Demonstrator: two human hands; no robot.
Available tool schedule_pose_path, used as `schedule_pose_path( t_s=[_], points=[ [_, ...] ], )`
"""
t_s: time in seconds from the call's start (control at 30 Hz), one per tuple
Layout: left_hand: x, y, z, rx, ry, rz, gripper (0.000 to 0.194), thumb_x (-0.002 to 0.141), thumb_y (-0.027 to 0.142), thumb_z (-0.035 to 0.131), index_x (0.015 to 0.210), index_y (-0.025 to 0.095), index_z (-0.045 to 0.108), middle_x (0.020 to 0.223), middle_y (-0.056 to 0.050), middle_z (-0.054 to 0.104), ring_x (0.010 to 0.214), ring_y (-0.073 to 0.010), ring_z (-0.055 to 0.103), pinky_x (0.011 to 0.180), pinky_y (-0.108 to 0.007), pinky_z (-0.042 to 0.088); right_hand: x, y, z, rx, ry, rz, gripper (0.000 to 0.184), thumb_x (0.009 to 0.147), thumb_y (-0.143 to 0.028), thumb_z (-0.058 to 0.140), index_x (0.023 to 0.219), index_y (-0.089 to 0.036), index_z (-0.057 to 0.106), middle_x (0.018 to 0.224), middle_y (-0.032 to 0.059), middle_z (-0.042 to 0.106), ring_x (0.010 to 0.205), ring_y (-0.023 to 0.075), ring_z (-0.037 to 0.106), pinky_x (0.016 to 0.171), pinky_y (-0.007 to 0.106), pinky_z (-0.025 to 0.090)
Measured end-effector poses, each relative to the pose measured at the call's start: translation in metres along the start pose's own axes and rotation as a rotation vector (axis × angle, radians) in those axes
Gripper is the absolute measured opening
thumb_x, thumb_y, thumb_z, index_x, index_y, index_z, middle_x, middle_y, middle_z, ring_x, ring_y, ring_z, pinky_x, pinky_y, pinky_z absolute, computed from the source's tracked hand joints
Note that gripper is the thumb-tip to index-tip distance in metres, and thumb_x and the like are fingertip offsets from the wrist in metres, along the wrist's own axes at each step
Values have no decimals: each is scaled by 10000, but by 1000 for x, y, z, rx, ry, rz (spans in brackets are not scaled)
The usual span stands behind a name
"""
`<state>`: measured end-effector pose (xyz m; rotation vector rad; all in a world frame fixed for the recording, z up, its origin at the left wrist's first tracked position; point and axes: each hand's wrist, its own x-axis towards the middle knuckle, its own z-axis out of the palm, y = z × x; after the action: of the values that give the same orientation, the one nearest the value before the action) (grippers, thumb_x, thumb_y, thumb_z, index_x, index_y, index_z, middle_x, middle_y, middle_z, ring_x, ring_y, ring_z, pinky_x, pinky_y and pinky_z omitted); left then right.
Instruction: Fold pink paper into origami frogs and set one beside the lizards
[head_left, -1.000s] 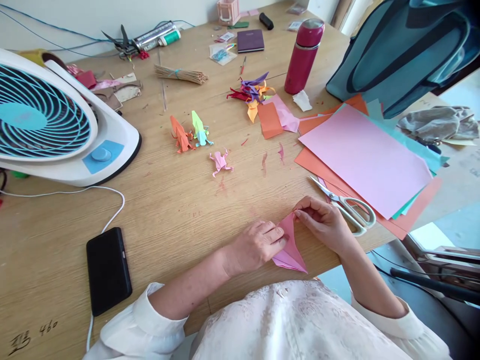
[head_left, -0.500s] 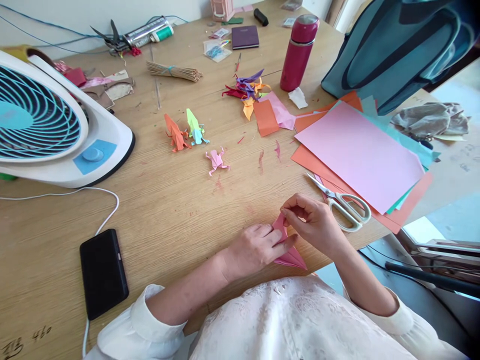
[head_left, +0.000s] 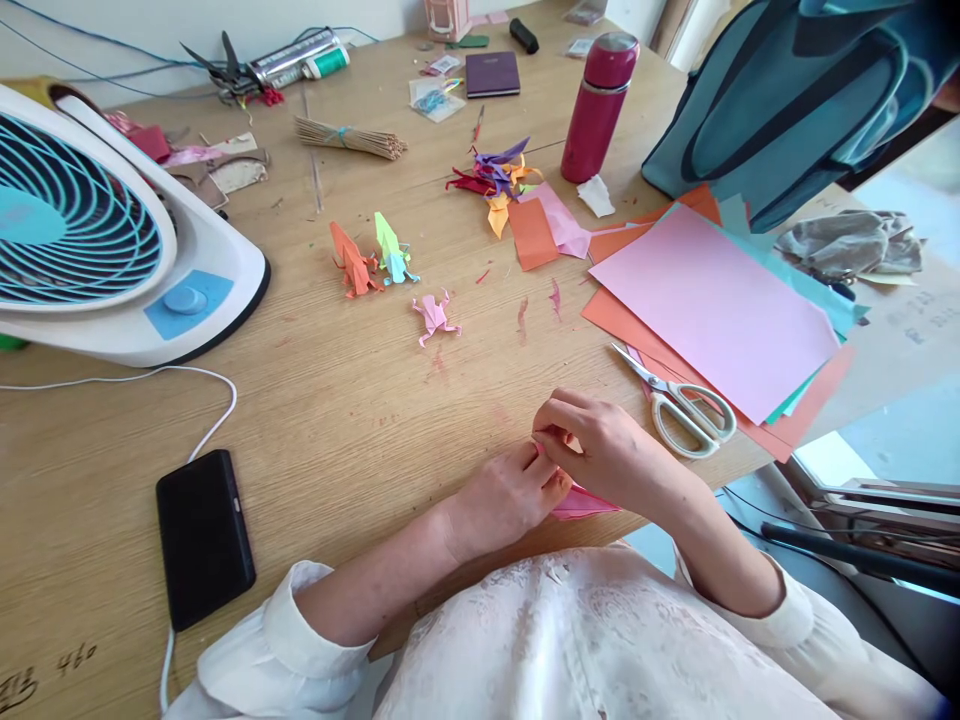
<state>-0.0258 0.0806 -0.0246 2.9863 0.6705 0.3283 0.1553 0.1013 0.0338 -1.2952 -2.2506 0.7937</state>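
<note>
A folded piece of pink paper (head_left: 583,503) is at the table's near edge, mostly covered by my hands. My left hand (head_left: 517,495) is closed on it, fingers curled over its left part. Reaching in from the right, my right hand (head_left: 592,435) pinches the paper's upper end with thumb and forefinger, touching the left fingers. Scissors (head_left: 675,400) with white handles lie to the right, blades slightly apart. Ahead of my hands sits a small pink origami frog (head_left: 435,317). Behind it stand an orange origami figure (head_left: 352,262) and a green-and-blue one (head_left: 393,250).
Coloured paper sheets (head_left: 720,300) lie at the right beside a blue bag (head_left: 780,110). Further back are a red bottle (head_left: 600,108), several origami cranes (head_left: 496,175) and a bundle of sticks (head_left: 351,137). A fan (head_left: 187,300) and a phone (head_left: 205,540) occupy the left.
My right hand has moved left and now overlaps the left fingers. The left fingers have curled in, and less of the pink paper shows between the hands.
</note>
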Motion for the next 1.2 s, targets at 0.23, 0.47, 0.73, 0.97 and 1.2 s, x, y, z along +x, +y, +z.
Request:
schedule_pose_path(
  t_s=[0.23,0.47,0.73,0.97,1.2],
  points=[
    [-3,2,-6,33,-2,21,305,987,130,408,1273,103,510,1072,-131,637,876,-209,622,716,-320,557,-19,11,-7,108,19,-62,127,967,-173,494,890,-220,583,847,36,582,713,145,556,638,284,454],
    [-3,2,-7,4,24,26,285,996,146,443,1268,125,525,1046,-92,644,1007,-217,619,883,-338,562,-49,18,3,124,230,-183,197,909,-44,555,1011,-208,595,933,64,628,810,158,619,686,296,512],
    [-4,2,-9,-11,93,73,272,981,173,506,1243,145,575,1073,-92,636,1124,-247,599,962,-363,544,-77,28,15,87,314,-275,281,845,36,577,1040,-166,598,977,106,712,819,165,670,689,305,535],
    [-4,-2,-15,-4,107,143,240,965,169,532,1184,142,627,1140,-110,661,1162,-254,609,1053,-396,506,-101,41,17,-47,300,-384,324,810,26,619,1092,-134,609,983,130,735,816,193,676,681,332,538],
    [-4,-1,-15,-32,84,129,183,948,107,516,1070,150,646,1078,-91,671,1116,-219,629,1065,-398,503,-110,35,27,-42,309,-358,321,832,10,595,1110,-148,575,973,115,713,802,189,645,688,345,504]
  ],
)
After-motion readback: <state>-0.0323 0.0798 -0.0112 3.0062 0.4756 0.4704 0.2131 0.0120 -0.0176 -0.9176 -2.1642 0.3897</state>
